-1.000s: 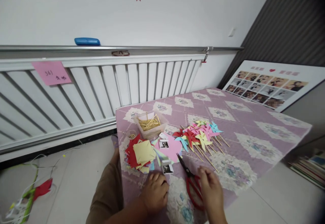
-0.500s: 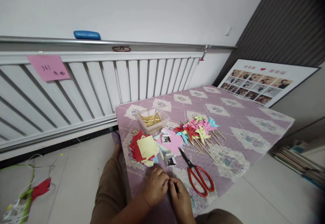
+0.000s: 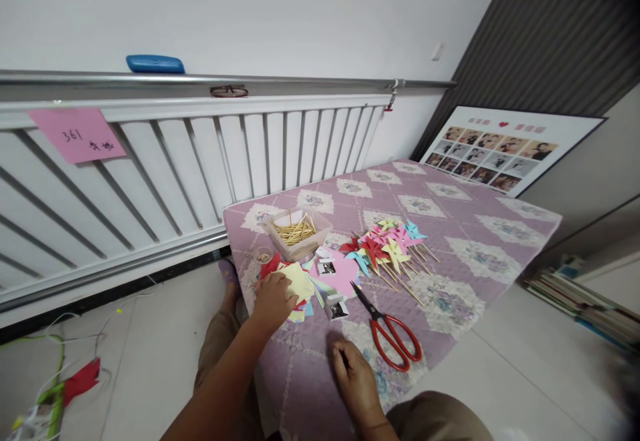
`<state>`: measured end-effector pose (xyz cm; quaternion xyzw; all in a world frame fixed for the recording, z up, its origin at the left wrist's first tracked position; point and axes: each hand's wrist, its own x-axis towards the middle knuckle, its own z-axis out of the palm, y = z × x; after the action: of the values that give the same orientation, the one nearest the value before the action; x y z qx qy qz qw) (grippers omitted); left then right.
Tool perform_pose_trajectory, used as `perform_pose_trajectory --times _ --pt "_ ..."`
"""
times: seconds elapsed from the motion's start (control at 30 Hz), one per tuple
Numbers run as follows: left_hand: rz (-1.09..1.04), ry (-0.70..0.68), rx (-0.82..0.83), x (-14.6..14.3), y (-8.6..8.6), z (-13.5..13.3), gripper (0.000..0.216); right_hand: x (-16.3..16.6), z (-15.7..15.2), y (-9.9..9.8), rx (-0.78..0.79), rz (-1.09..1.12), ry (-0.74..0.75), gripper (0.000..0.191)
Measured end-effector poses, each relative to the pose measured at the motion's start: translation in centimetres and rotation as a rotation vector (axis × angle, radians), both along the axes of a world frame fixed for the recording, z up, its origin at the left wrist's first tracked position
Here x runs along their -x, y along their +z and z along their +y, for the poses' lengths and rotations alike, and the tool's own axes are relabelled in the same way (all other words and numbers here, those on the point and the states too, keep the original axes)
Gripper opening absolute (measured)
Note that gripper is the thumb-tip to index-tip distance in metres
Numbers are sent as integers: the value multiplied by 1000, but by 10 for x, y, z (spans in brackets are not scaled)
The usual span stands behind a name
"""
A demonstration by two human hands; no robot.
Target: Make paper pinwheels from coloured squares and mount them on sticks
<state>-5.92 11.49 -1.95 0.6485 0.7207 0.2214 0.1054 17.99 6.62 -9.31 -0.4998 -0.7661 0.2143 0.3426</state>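
Lying on the flowered counter point(image 3: 303, 388), a cluster of paper pinwheels point(image 3: 393, 252). Left of that, an open tub point(image 3: 303, 250) of wooden sticks point(image 3: 296, 231). Nearer, red-handled scissors point(image 3: 379, 316), lying flat. Just left of the handles, right hand point(image 3: 355, 380), loosely curled. Farther left, left hand point(image 3: 273, 302), fingers bent over a stack of paper squares point(image 3: 299, 282) topped in yellow. For both hands, cannot tell from here if pinching anything. Right of the stack, 2 small white boxes point(image 3: 325, 255) holding shiny bits point(image 3: 337, 310).
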Motion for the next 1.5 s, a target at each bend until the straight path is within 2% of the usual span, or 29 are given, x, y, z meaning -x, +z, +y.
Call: perform_pose_trajectory --times 0.33,0.73,1.1,1.5 --pt "-36 12 107 2 -17 -2 30 0 1 -3 -21 -15 14 21" --pt "-110 23 90 7 -27 1 28 0 1 -4 -25 -17 27 21" --pt "-123 4 55 11 -19 2 18 -1 1 -3 -41 -32 18 21" --pt "-235 16 -36 18 -14 5 21 0 2 0 -69 -31 12 22"
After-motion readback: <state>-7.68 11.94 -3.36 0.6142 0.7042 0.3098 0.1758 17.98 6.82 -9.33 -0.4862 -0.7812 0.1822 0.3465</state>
